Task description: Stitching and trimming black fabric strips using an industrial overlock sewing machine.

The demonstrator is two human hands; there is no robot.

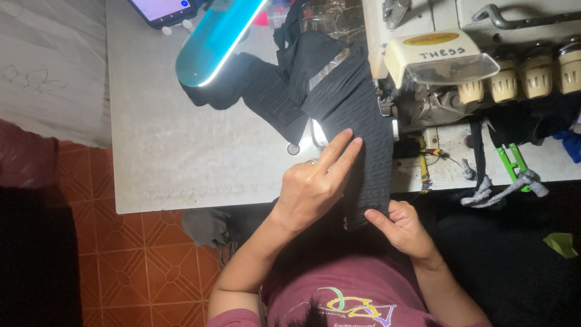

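The left hand (315, 184) lies palm down, index and middle fingers stretched forward and pressed flat, forearm bent in from below. The right hand (404, 229) sits lower, thumb and fingers pinched closed, wrist angled inward.

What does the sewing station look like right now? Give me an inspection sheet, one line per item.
Surface: grey table, worn, edge toward the person.
Job's things: black ribbed fabric laid under the cream sewing machine.
Clutter: grey fabric scraps, green clip, phone at the far corner.
Hands: left hand flat, fingers on the fabric; right hand pinching its near edge.
Cables: nothing seen; only loose threads beside the machine.
Surroundings: lit teal lamp over the table, orange tiled floor, white cloth at the side.
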